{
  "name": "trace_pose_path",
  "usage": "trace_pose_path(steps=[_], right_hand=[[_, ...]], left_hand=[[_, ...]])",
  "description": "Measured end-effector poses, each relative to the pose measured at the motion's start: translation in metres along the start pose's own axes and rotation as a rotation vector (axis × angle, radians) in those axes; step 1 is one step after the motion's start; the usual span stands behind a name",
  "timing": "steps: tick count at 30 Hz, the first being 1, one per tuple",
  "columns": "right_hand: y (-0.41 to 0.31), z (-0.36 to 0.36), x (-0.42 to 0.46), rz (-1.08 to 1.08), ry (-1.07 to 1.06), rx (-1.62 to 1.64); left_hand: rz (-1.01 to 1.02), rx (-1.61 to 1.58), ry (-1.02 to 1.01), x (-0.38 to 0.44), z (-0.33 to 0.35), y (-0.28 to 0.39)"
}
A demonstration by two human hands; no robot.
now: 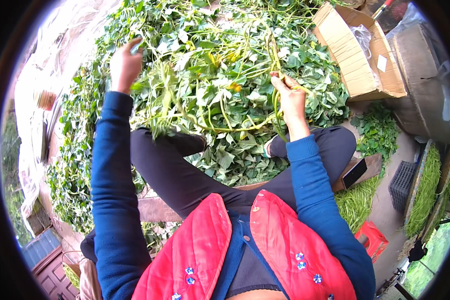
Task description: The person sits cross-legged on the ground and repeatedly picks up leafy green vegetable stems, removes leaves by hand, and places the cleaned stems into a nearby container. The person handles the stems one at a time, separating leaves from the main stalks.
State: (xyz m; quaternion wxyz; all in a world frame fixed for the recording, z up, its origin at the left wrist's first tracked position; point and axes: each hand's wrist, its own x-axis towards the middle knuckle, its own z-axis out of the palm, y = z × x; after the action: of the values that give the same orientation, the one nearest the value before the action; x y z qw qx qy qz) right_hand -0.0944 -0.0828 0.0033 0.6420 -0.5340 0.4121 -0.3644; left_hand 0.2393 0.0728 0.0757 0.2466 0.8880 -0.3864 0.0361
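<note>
My right hand [290, 93] grips several green leafy vine stems [273, 48]; one long stem [232, 130] bows down and left from it across the heap. Its leafy end [167, 97] is blurred and dangles near my left knee. My left hand [124, 67] is raised over the heap's left side, thumb and index finger apart, with nothing visible in it. Beneath both hands spreads a thick heap of cut vines and leaves [225, 159], some of them yellow.
A cardboard box [347, 48] holding a plastic bag stands at the far right. Nearer are a phone [354, 173] on a wooden board, a heap of trimmed green stems [358, 204], a dark plastic crate [402, 185] and a red stool [372, 240]. White sheeting [41, 90] lies left.
</note>
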Motion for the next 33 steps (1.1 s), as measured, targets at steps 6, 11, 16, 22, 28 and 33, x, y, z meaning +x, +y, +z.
trace_pose_path(steps=[6, 11, 16, 22, 28, 33], right_hand=[[0.013, 0.033, -0.031, -0.658, 0.049, -0.387], [0.007, 0.066, -0.056, -0.803, 0.006, -0.541], [-0.003, 0.034, -0.044, -0.733, -0.179, -0.462], [-0.047, -0.008, 0.008, -0.634, -0.168, -0.37], [-0.077, 0.023, 0.027, -0.738, -0.389, -0.309], [-0.07, 0.049, 0.029, -0.705, -0.424, -0.144]], left_hand=[[0.013, -0.934, -0.382, -0.07, 0.044, 0.138], [-0.056, -0.935, -0.217, -0.106, 0.06, 0.142], [-0.107, -1.142, -0.367, -0.102, 0.038, 0.092], [-0.005, -1.095, -0.566, -0.107, 0.007, 0.07], [0.098, -1.201, -0.7, -0.113, -0.002, 0.08], [0.121, -1.28, -0.797, -0.116, -0.007, 0.087]])
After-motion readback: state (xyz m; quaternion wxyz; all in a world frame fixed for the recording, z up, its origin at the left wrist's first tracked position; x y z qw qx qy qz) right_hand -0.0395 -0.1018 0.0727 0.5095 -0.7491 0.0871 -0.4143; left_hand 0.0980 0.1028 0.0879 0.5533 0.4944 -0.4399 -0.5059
